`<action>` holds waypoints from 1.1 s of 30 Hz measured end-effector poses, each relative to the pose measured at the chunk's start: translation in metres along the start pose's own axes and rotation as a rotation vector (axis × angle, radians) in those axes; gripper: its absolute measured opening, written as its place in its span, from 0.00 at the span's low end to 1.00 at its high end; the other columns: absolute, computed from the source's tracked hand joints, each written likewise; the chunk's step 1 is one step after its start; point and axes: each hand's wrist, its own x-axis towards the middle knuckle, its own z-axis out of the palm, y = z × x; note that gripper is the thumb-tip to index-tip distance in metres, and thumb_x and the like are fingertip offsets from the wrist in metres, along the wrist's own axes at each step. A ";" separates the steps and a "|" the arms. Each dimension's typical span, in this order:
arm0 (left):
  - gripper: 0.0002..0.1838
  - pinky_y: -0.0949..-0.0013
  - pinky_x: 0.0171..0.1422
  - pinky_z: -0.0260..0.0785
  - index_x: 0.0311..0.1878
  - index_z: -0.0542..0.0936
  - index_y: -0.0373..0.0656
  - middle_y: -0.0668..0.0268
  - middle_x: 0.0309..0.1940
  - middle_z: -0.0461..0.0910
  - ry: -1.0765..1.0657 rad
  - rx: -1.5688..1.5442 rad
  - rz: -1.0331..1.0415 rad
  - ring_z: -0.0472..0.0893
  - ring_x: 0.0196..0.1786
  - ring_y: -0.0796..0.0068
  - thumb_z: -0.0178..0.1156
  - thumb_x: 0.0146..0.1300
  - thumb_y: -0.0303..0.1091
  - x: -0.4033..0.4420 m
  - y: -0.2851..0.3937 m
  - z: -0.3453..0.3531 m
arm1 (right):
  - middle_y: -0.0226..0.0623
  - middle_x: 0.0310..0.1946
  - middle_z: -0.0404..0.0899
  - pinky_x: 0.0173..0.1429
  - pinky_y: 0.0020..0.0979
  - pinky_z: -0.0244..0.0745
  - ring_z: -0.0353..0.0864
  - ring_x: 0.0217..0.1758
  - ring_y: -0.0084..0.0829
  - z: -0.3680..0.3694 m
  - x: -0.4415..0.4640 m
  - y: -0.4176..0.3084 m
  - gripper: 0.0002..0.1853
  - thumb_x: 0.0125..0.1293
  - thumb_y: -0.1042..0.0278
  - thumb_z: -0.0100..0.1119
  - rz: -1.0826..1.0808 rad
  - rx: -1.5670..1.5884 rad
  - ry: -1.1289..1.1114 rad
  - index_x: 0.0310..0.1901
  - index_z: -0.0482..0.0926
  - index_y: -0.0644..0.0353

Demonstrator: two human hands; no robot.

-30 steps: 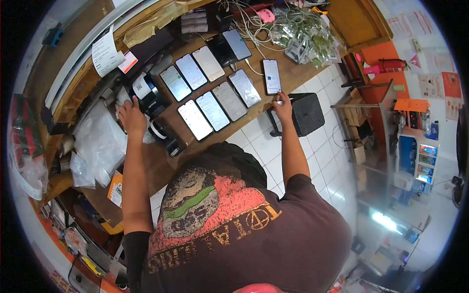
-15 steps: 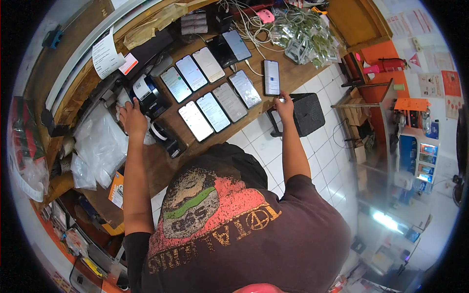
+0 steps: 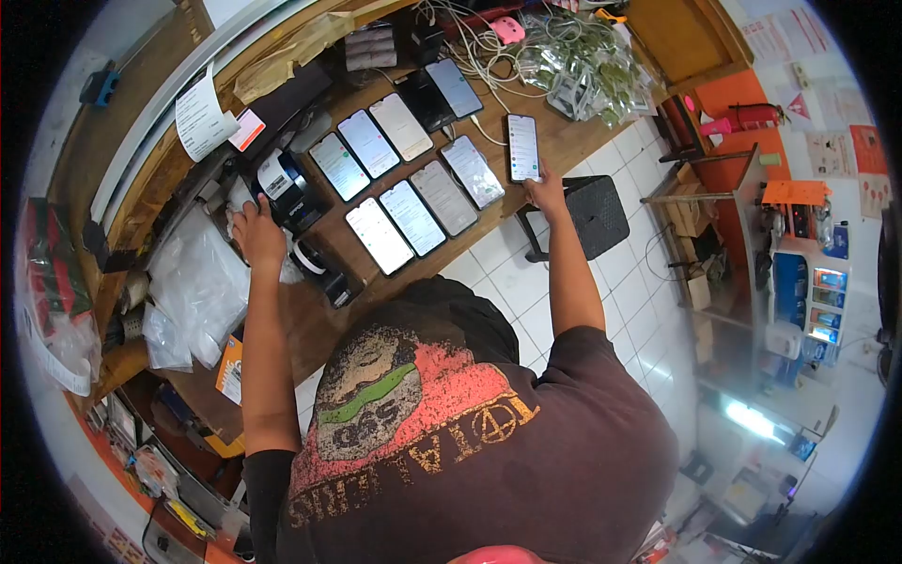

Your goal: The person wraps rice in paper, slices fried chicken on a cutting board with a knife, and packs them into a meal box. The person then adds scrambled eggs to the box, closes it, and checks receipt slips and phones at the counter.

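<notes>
My right hand (image 3: 546, 193) is at the lower end of a smartphone (image 3: 522, 148) by the table's front edge, gripping its lower corner. A list on a white background shows on its lit screen. My left hand (image 3: 257, 233) has its fingers apart beside a black label printer (image 3: 289, 193) with a white label on top. Its fingertips reach the printer's left side, near clear plastic bags. Between my hands lie several phones in two rows, most with lit screens, among them a white-screened phone (image 3: 380, 236) and a grey-screened phone (image 3: 443, 198).
A tangle of white cables (image 3: 479, 47) and a heap of clear plastic packets (image 3: 592, 70) lie at the back of the wooden table. Plastic bags (image 3: 197, 277) cover its left end. A black stool (image 3: 598, 218) stands on the tiled floor by the table's edge.
The right-hand phone's screen has turned from a darker, bluish page to a white list. My right hand has moved up onto its lower corner. My left hand has barely shifted.
</notes>
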 end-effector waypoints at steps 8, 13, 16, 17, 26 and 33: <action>0.31 0.53 0.65 0.59 0.70 0.71 0.46 0.59 0.56 0.70 -0.047 -0.002 -0.019 0.66 0.62 0.51 0.57 0.59 0.28 0.003 0.002 -0.001 | 0.49 0.48 0.73 0.30 0.34 0.80 0.82 0.23 0.33 -0.005 0.013 0.020 0.35 0.50 0.69 0.68 0.047 -0.239 0.044 0.63 0.71 0.63; 0.32 0.53 0.65 0.58 0.70 0.71 0.46 0.59 0.57 0.69 -0.051 0.001 -0.015 0.65 0.63 0.51 0.57 0.59 0.28 0.001 0.002 -0.001 | 0.42 0.33 0.80 0.22 0.29 0.75 0.80 0.21 0.27 -0.007 0.003 0.016 0.25 0.54 0.70 0.65 0.050 -0.206 0.131 0.54 0.71 0.63; 0.32 0.54 0.64 0.59 0.70 0.71 0.46 0.60 0.57 0.69 -0.036 0.011 -0.007 0.65 0.61 0.52 0.56 0.58 0.28 0.002 0.002 0.000 | 0.41 0.34 0.81 0.22 0.28 0.74 0.79 0.21 0.26 -0.005 -0.006 0.004 0.21 0.55 0.71 0.65 0.058 -0.087 0.124 0.50 0.69 0.61; 0.32 0.54 0.64 0.59 0.70 0.72 0.46 0.60 0.57 0.69 -0.027 0.012 -0.002 0.66 0.61 0.52 0.56 0.58 0.28 0.001 0.001 0.000 | 0.41 0.37 0.81 0.22 0.28 0.73 0.79 0.21 0.25 -0.005 -0.008 0.002 0.23 0.56 0.71 0.64 0.067 -0.081 0.106 0.52 0.69 0.61; 0.31 0.56 0.63 0.59 0.69 0.72 0.46 0.61 0.56 0.70 -0.039 0.013 -0.011 0.66 0.59 0.54 0.55 0.59 0.28 0.001 0.002 -0.002 | 0.40 0.46 0.79 0.22 0.26 0.72 0.78 0.22 0.24 -0.003 -0.012 0.012 0.30 0.58 0.76 0.62 -0.013 0.013 0.028 0.63 0.66 0.60; 0.31 0.55 0.63 0.60 0.69 0.72 0.46 0.61 0.56 0.70 -0.026 0.013 -0.009 0.67 0.60 0.54 0.55 0.59 0.28 0.001 0.001 0.000 | 0.54 0.60 0.57 0.30 0.32 0.82 0.81 0.27 0.35 0.003 -0.012 0.007 0.39 0.51 0.76 0.65 -0.013 -0.163 0.019 0.69 0.68 0.51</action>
